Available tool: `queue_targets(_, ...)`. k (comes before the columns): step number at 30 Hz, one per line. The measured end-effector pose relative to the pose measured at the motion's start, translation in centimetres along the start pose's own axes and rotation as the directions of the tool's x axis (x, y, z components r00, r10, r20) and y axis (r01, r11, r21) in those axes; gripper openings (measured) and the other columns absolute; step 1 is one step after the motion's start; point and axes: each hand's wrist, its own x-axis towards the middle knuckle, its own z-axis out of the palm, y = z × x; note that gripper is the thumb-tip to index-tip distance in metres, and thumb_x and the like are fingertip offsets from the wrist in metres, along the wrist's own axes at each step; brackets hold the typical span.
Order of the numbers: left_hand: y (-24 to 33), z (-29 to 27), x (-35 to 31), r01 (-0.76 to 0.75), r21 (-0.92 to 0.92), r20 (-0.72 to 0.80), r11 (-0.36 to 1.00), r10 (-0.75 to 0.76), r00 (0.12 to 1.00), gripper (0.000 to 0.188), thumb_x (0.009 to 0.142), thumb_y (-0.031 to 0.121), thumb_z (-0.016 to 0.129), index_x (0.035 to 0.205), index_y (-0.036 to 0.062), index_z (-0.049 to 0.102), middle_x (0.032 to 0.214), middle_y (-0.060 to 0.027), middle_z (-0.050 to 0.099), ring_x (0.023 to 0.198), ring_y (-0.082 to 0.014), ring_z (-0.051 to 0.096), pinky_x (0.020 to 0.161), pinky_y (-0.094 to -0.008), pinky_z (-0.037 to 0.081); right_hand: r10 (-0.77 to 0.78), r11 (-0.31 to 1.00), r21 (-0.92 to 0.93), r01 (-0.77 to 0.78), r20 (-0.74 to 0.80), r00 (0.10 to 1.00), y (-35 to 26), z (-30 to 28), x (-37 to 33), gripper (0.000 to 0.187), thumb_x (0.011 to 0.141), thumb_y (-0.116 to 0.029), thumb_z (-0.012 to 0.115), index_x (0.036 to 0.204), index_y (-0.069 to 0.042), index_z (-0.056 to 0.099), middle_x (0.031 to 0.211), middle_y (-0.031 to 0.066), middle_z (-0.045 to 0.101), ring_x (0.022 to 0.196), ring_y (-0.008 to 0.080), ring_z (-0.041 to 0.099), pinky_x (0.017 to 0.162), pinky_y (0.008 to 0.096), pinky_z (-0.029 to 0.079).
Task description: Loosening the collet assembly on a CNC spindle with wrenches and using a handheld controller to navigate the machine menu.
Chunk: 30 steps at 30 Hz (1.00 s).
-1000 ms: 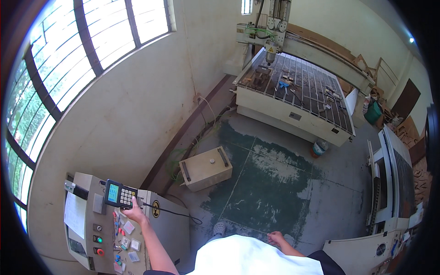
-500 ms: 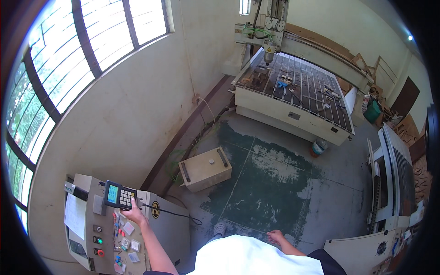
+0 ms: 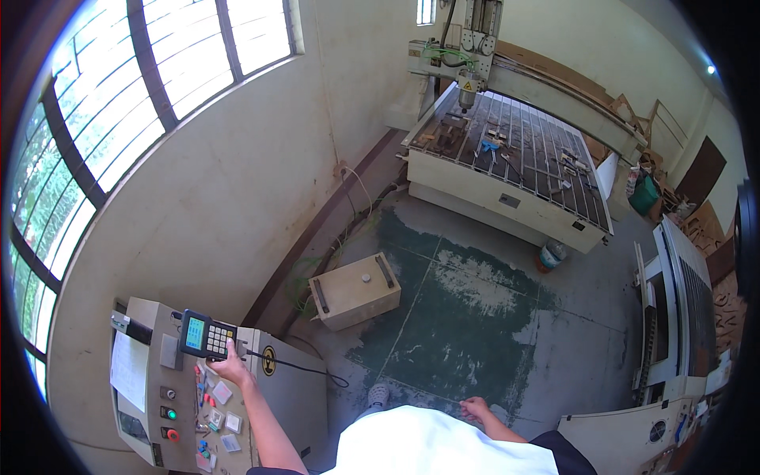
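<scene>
In my left hand point(image 3: 230, 367) is a handheld keypad controller point(image 3: 208, 336), dark-cased with a lit screen and rows of buttons. My thumb lies over the keys at its right side while the fingers are hidden underneath. A black cable runs from the controller to the right. Below it stands the control cabinet point(image 3: 294, 396), its top strewn with small plastic cases point(image 3: 233, 423) and small colored bits. My right hand point(image 3: 475, 409) hangs low by my body, fingers loosely curled, with nothing visible in it.
A large router machine point(image 3: 507, 202) with a slatted bed and a spindle point(image 3: 467, 91) stands ahead. On the floor sit a beige box point(image 3: 355, 291) with two dark handles and a bucket point(image 3: 550, 256). Another machine point(image 3: 681, 309) is at right. Green and dark hoses run along the left wall.
</scene>
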Motion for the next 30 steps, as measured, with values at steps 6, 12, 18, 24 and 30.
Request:
queue_targets(6,0.4,0.0,-0.2,-0.003,0.018,0.012,1.0,0.003,1.0,0.045,0.075,0.001,0.074,0.11,-0.0039,0.046,0.105,-0.0129,0.059,0.092,-0.0203,0.06,0.085,-0.032,0.05,0.007,1.0,-0.01,-0.007,-0.013,1.0,-0.9,0.1,-1.6,0.028,0.088,-0.028,0.062,0.106,-0.006,0.061,0.087,0.0057,0.065,0.075,0.0174,0.066,0.059,0.0324,0.05)
queue_targets(12,1.6,0.5,-0.8,0.014,0.024,-0.015,1.0,-0.013,1.0,0.045,0.075,0.001,0.073,0.111,-0.0038,0.047,0.106,-0.013,0.06,0.092,-0.0207,0.061,0.085,-0.0321,0.05,0.02,1.0,0.012,-0.02,-0.029,0.999,0.1,0.2,-0.8,0.029,0.087,-0.027,0.063,0.106,-0.006,0.061,0.089,0.0052,0.065,0.075,0.0178,0.066,0.059,0.0329,0.05)
queue_targets(18,0.7,0.2,-0.4,0.02,0.005,-0.007,1.0,-0.02,1.0,0.049,0.074,0.003,0.075,0.113,-0.0041,0.046,0.108,-0.0134,0.059,0.094,-0.0219,0.06,0.086,-0.0326,0.05,0.023,1.0,0.022,-0.022,-0.009,1.0,1.0,0.5,0.1,0.039,0.084,-0.027,0.067,0.115,-0.005,0.057,0.091,0.0063,0.066,0.073,0.0161,0.065,0.06,0.0334,0.049)
queue_targets(24,0.8,0.4,-0.5,0.019,0.009,-0.015,1.0,-0.018,1.0,0.05,0.074,0.003,0.074,0.114,-0.004,0.045,0.109,-0.0136,0.059,0.094,-0.022,0.06,0.086,-0.0328,0.05,0.028,0.999,0.03,-0.028,-0.004,1.0,1.4,0.7,0.9,0.041,0.083,-0.027,0.068,0.116,-0.004,0.057,0.092,0.0066,0.066,0.072,0.0155,0.065,0.059,0.0328,0.05)
queue_targets(30,0.4,0.3,-0.2,0.04,-0.005,-0.016,0.999,-0.04,0.999,0.051,0.075,0.004,0.074,0.115,-0.0047,0.044,0.109,-0.0137,0.059,0.094,-0.022,0.06,0.086,-0.0326,0.05,0.011,0.999,0.034,-0.011,0.001,1.0,1.0,0.7,0.6,0.04,0.082,-0.028,0.068,0.113,-0.004,0.059,0.092,0.0065,0.066,0.071,0.0148,0.064,0.058,0.0331,0.05)
